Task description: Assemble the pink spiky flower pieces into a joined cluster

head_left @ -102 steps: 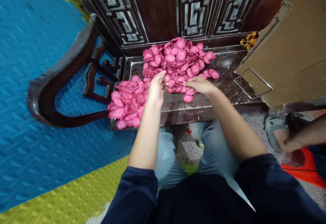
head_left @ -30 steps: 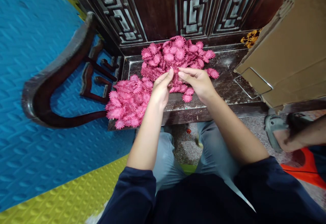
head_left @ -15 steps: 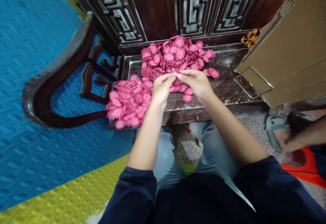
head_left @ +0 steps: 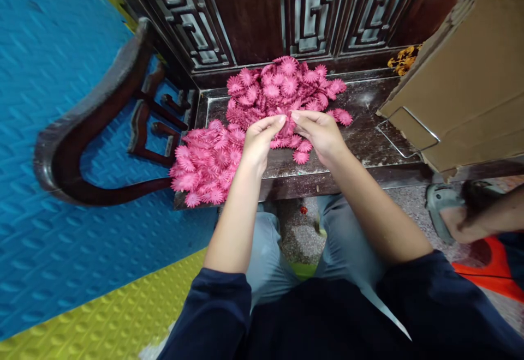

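Observation:
Above a dark wooden bench seat (head_left: 286,170), my left hand (head_left: 259,137) and my right hand (head_left: 321,135) face each other with thumbs and fingertips pinched. Between them is a pink artificial flower piece (head_left: 289,124) with narrow petals, gripped from both sides; it blends into the pink behind it and its edges are hard to make out. Behind the hands lies a heap of the same pink flowers (head_left: 282,83). A second, lighter heap of flowers (head_left: 210,158) spreads along the bench's left end, beside my left wrist. Loose flowers (head_left: 301,156) lie below my right fingers.
At the left curves a wooden armrest (head_left: 57,158). A cardboard box (head_left: 466,87) stands on the right, with a wire frame (head_left: 407,132) against it and orange flowers (head_left: 405,60) behind. Another person's sandalled foot (head_left: 446,215) is at the right.
My fingertips have drawn slightly apart, the left to the left and the right to the right. More pink now shows between them. The heaps have not moved.

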A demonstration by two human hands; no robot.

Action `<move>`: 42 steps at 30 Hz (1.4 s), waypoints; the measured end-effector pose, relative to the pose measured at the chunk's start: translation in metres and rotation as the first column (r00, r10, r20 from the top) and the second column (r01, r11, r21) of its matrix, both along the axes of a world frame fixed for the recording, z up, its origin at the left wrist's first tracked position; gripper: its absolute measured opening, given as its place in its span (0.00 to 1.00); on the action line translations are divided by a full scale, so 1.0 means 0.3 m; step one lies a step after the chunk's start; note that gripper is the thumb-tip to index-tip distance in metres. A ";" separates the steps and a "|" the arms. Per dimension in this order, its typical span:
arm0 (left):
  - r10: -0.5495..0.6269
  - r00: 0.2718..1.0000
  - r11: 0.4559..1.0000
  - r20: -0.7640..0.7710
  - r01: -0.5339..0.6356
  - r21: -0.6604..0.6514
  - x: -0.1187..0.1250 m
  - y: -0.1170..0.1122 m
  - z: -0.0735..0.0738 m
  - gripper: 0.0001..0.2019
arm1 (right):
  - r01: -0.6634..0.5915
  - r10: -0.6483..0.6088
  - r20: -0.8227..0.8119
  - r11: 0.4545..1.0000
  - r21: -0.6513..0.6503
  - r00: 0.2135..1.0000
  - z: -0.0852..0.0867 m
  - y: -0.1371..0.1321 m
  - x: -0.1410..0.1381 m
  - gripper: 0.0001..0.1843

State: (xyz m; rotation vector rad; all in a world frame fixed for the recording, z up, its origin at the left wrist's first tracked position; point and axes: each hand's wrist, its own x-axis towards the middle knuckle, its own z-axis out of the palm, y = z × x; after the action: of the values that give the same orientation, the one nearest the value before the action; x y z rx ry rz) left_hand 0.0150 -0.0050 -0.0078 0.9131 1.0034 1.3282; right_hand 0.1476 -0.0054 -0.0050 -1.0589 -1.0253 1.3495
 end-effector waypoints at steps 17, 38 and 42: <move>0.188 0.865 0.970 -0.465 -0.091 0.224 0.006 -0.003 -0.025 0.04 | 0.091 -0.105 0.144 0.991 0.098 0.984 -0.008 0.006 0.001 0.08; 0.331 0.740 0.939 -0.585 -0.195 0.285 0.031 -0.018 -0.006 0.07 | 0.084 -0.078 0.033 0.940 -0.331 0.996 -0.009 0.003 -0.018 0.16; 0.382 0.702 0.917 -0.601 -0.204 0.344 0.035 -0.026 0.002 0.07 | 0.104 -0.094 0.045 0.937 -0.332 0.995 -0.010 0.004 -0.023 0.18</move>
State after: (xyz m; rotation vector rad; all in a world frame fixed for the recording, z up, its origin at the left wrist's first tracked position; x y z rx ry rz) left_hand 0.0255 -0.0128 -0.0073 1.5374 1.6076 1.4507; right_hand 0.1408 -0.0043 -0.0079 -1.3667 -0.7653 1.4605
